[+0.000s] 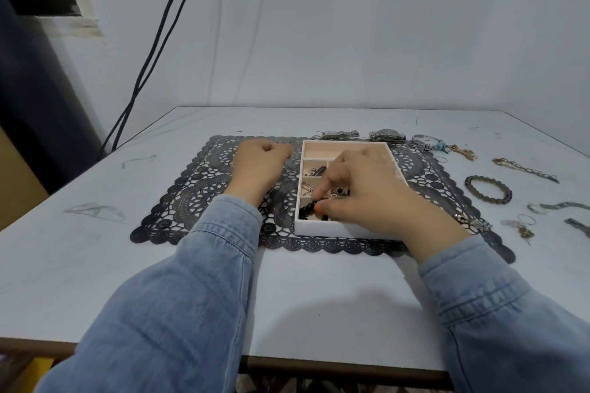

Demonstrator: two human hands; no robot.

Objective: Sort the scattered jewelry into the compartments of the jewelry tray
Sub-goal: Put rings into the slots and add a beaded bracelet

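Note:
A white jewelry tray [322, 228] with beige compartments sits on a black lace mat [204, 182]. My right hand [367, 188] reaches over the tray, its thumb and forefinger pinching a black beaded bracelet [307, 210] in the nearest left compartment. Small silver pieces [314, 171] lie in the compartments behind it. My left hand [260, 163] rests as a loose fist on the mat, left of the tray, with nothing visible in it. Two watches [340, 135] [388, 135] lie behind the tray. A brown beaded bracelet [488, 189], chains [523, 169] and rings [525, 219] are scattered to the right.
The table [319, 297] is white and scuffed, set against a pale wall. Two black cables [153, 51] hang down at the back left. More small jewelry [472, 223] lies by the mat's right edge, next to my right wrist.

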